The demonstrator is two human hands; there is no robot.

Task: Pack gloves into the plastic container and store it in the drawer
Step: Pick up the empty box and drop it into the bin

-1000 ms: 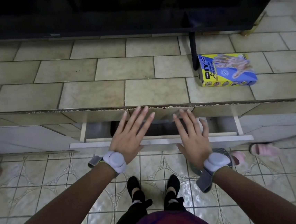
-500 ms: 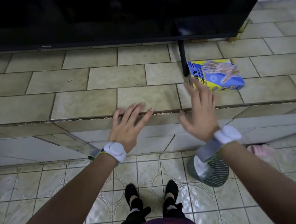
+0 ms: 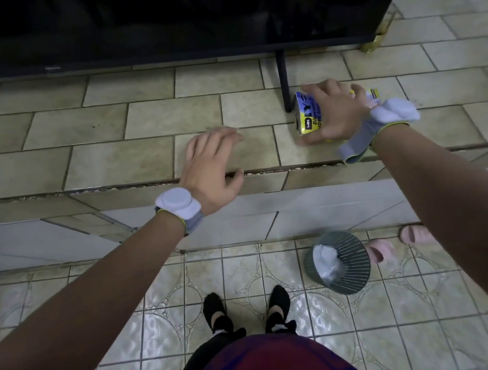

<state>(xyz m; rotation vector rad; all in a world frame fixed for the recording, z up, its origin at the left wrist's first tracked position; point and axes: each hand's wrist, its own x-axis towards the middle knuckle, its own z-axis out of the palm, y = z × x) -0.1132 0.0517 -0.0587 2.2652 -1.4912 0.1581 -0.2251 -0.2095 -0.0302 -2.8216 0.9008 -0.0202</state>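
A yellow and blue glove box (image 3: 309, 116) lies on the tiled counter (image 3: 115, 161) beside the TV's black foot. My right hand (image 3: 332, 113) covers the box, with fingers over its far edge and the thumb at its near corner. My left hand (image 3: 211, 164) hovers empty over the counter's front edge, fingers loosely curled and apart. The drawer front (image 3: 239, 215) below the counter is flush and shut. No plastic container is in sight.
A large black TV (image 3: 161, 19) stands at the back of the counter, its foot (image 3: 284, 82) just left of the box. On the floor sit a grey slatted bin (image 3: 341, 262) with a white liner and pink slippers (image 3: 414, 234). My feet are below.
The drawer went from partly open to shut. My right hand rose from the drawer front to the counter and onto the glove box. My left hand lifted to the counter edge.
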